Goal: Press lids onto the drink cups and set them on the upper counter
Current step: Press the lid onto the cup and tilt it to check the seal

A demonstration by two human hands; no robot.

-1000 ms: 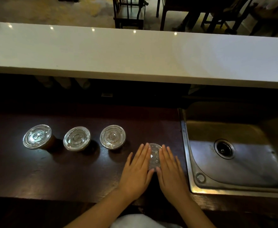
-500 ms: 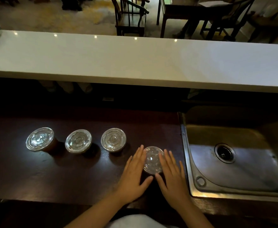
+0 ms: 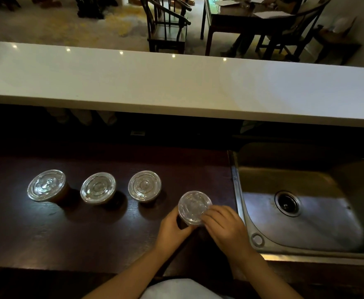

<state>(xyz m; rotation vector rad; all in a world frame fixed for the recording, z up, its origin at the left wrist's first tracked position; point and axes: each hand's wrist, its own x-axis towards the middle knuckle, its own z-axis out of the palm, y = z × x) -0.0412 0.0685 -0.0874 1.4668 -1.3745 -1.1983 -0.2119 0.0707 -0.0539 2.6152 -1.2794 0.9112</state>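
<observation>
Several drink cups with clear plastic lids stand on the dark lower counter [image 3: 36, 238]. Three form a row: the left cup [image 3: 46, 185], the middle cup [image 3: 97, 188] and the right cup [image 3: 144, 186]. A fourth lidded cup [image 3: 192, 206] stands nearer to me, close to the sink. My left hand [image 3: 172, 230] curls around its left side. My right hand [image 3: 226, 227] grips its right side, fingers touching the lid's rim. The cup's body is mostly hidden by both hands. The white upper counter [image 3: 176, 83] runs across the view, bare.
A steel sink [image 3: 306, 212] with a round drain lies right of the cups, its rim beside my right hand. Beyond the upper counter are dark wooden chairs [image 3: 166, 24] and a table [image 3: 241, 16] with a seated person's legs beneath.
My hands were flat on top of the fourth cup's lid; they have slid off and now wrap around the cup's sides. The camera has tilted up.
</observation>
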